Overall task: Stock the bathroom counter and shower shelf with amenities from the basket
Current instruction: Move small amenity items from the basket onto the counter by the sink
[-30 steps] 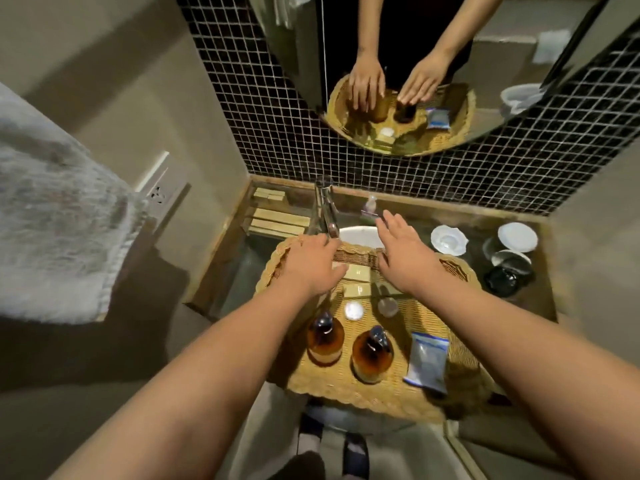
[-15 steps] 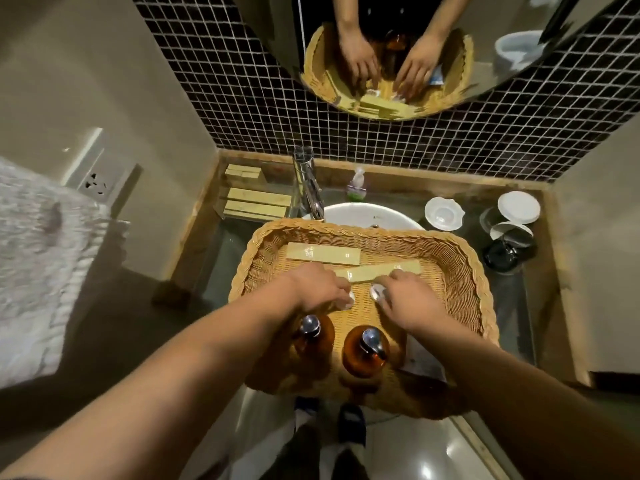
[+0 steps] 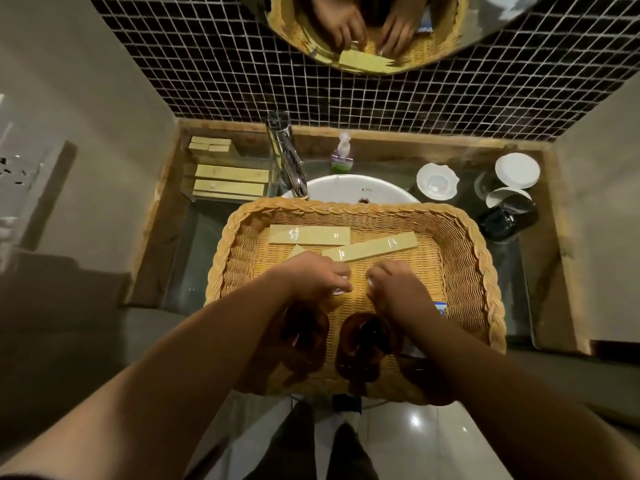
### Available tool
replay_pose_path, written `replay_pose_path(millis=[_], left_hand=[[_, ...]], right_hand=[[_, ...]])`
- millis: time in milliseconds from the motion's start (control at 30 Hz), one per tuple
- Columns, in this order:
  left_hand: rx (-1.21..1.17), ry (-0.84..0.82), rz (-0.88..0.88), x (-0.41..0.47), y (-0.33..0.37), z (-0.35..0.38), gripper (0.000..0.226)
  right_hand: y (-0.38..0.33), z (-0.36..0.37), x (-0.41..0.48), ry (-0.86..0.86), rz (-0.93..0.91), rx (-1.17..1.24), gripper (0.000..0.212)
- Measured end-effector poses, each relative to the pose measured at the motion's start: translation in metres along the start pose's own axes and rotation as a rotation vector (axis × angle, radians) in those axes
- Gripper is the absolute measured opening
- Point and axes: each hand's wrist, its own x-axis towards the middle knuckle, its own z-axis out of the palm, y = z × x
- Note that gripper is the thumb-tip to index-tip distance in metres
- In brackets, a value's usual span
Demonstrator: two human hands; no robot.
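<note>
A woven wicker basket (image 3: 478, 258) rests over the white sink (image 3: 356, 188). Inside lie two long cream boxes (image 3: 309, 235) (image 3: 370, 251), two amber pump bottles (image 3: 367, 344) (image 3: 304, 327) and a blue-edged packet (image 3: 440, 309), mostly hidden by my right arm. My left hand (image 3: 311, 275) is curled around a small round white-capped item (image 3: 337, 291) in the basket's middle. My right hand (image 3: 398, 282) is curled likewise on a second small capped item (image 3: 370, 280), mostly hidden by the fingers.
Several cream boxes (image 3: 230, 174) lie on the glass counter left of the chrome tap (image 3: 287, 157). A small soap bottle (image 3: 341, 154) stands behind the sink. White dishes and lidded dark cups (image 3: 509, 199) sit at the right. A mirror and dark mosaic tiles rise behind.
Both hands came back from the basket's far rim to its middle and closed on the two small capped items. The view has tilted down and closer.
</note>
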Motion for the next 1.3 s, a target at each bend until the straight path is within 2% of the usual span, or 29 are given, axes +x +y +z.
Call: replay_pose_path(millis=[133,233,333,500,700,867,933,1067,1133,1300], left_hand=[[-0.071,0.061,-0.061,-0.006,0.001,0.001,0.048],[-0.072,0.068,-0.098,-0.009,0.002,-0.003,0.046],[-0.083,0.18,-0.153,-0.013,0.005,-0.015,0.038],[-0.056,0.268,-0.2,-0.022,-0.004,-0.058,0.043],[-0.173,0.375,-0.315,-0.028,-0.02,-0.119,0.041],[-0.161,0.468,-0.368,-0.014,-0.033,-0.166,0.038],[-0.141,0.467,-0.374,-0.003,-0.038,-0.179,0.039],[-0.118,0.438,-0.354,0.032,-0.049,-0.199,0.038],[-0.116,0.42,-0.374,0.056,-0.053,-0.205,0.035],[-0.129,0.233,-0.382,0.127,-0.062,-0.204,0.04]], right_hand=[[-0.006,0.004,-0.003,0.016,0.025,-0.018,0.026],[-0.006,-0.004,-0.003,-0.067,-0.061,-0.165,0.036],[-0.009,-0.021,0.004,-0.102,-0.112,-0.271,0.043],[-0.028,-0.067,0.008,-0.068,0.003,-0.272,0.038],[-0.046,-0.139,0.021,-0.013,-0.013,-0.335,0.039],[-0.042,-0.178,0.032,0.116,0.087,-0.182,0.038],[-0.029,-0.187,0.037,0.121,0.068,-0.22,0.047],[0.008,-0.205,0.045,0.067,0.079,-0.201,0.041],[0.031,-0.212,0.045,0.066,0.129,-0.159,0.045],[0.09,-0.219,0.047,0.031,0.242,-0.06,0.057]])
